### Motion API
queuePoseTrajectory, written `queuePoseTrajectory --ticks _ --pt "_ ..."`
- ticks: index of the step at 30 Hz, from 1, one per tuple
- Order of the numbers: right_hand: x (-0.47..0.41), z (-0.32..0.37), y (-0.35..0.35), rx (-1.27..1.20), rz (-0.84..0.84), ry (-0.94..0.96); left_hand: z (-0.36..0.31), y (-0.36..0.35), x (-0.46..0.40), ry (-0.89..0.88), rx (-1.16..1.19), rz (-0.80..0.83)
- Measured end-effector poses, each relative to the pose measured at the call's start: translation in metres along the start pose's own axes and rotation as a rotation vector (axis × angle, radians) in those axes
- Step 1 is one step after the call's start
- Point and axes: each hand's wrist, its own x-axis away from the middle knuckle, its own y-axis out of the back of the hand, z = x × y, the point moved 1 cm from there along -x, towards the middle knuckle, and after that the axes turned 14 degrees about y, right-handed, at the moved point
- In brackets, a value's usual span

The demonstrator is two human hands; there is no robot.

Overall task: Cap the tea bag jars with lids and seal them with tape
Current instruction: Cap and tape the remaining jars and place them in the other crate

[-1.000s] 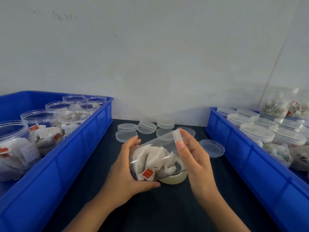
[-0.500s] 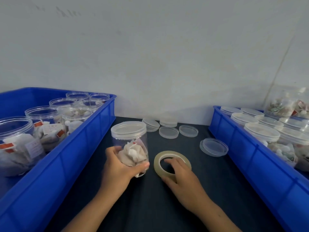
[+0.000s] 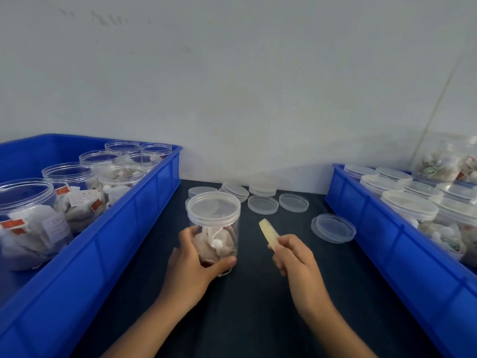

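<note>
The tea bag jar (image 3: 215, 228), a clear round plastic tub with a translucent lid (image 3: 213, 206) already seated on it, stood upright on the dark table (image 3: 258, 306) and serves as the landmark here. Largest of all, to the jar's left sat a deep blue plastic crate (image 3: 111, 244) holding open, lidless jars of tea bags (image 3: 72, 187), probably the stock waiting to be capped. Well to the jar's right sat a second blue crate (image 3: 387, 244) filled with capped jars (image 3: 407, 208), apparently the finished side. Behind the jar, toward the pale wall, lay a scatter of loose clear round lids (image 3: 263, 204), within easy reach for the next capping. The left hand (image 3: 193, 270) gripped the jar low down, fingers curled round its far side and thumb across the near side, most likely to steady it for sealing. Just right of the jar, the right hand (image 3: 294, 257) was clenched round a yellowish roll of clear tape (image 3: 268, 232), held on edge and lifted off the table, seemingly so the free end could be found and brought to the lid's seam. No tape could be made out on that seam.
</note>
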Motion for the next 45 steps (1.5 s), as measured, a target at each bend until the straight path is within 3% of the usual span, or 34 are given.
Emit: queuePoseTrajectory --ticks 4,9,11,13,17,22,31,37,45 --pt "-0.001 0.007 0.000 -0.011 0.013 -0.071 -0.010 0.000 0.013 -0.073 0.086 -0.105" --pt "0.002 0.007 -0.003 0.004 0.035 -0.044 -0.031 0.011 0.031 -0.603 0.013 -0.579" --pt "0.005 0.007 -0.006 0.001 0.058 -0.012 -0.034 0.010 0.035 -0.753 -0.043 -0.557" --pt "0.009 0.008 -0.010 -0.001 0.091 0.023 -0.035 0.005 0.039 -0.814 -0.102 -0.408" --pt "0.018 0.013 -0.019 -0.036 0.176 0.093 -0.033 -0.004 0.042 -0.787 -0.130 -0.186" --pt "0.024 0.016 -0.027 0.090 0.250 0.223 -0.028 -0.004 0.037 -0.678 -0.004 -0.112" --pt "0.022 0.014 -0.025 0.307 0.309 0.269 -0.028 -0.003 0.036 -0.651 0.019 -0.101" --pt "0.023 0.016 -0.027 0.291 0.285 0.276 -0.027 -0.006 0.039 -0.683 -0.017 -0.153" --pt "0.022 0.017 -0.025 0.311 0.342 0.244 -0.029 -0.003 0.041 -0.639 0.060 -0.076"
